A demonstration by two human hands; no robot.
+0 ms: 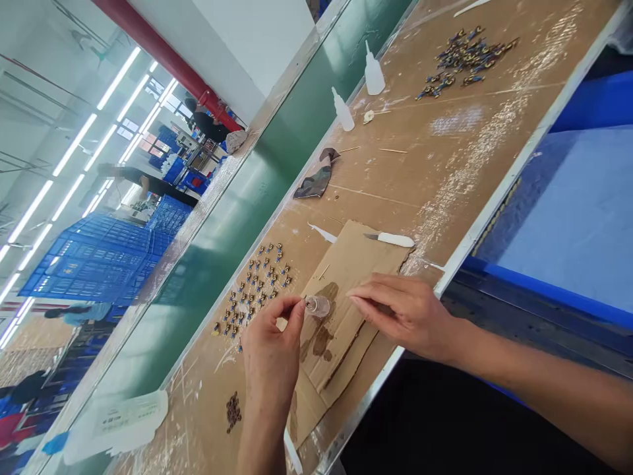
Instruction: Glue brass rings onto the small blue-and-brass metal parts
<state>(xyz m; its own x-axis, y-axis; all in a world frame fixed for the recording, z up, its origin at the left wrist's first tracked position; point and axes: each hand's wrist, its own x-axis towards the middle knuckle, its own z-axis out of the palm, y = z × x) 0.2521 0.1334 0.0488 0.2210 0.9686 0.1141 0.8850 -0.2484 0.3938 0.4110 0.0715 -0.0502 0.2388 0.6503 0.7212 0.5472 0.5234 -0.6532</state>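
My left hand [274, 343] is closed, thumb and forefinger pinched together at the rim of a small clear container [319, 307]. Whatever sits between those fingertips is too small to name. To the right, my right hand [405, 310] hovers over the cardboard sheet [366, 270], its thumb and fingertips pressed together; I cannot make out anything in them. Dark wet stains surround the container on the cardboard. Beyond my left hand stand several tiny blue and gold pieces [257, 284] in loose rows. A little heap of brown bits [233, 412] lies left of my left wrist.
A white-handled knife [395, 239] lies on the cardboard's far end. Farther along are a camouflage cloth [316, 178], two white nozzle bottles [374, 74] [343, 112] and a pile of blue-gold pieces [469, 56]. A blue bin [568, 218] stands beside the table edge; people work in the background.
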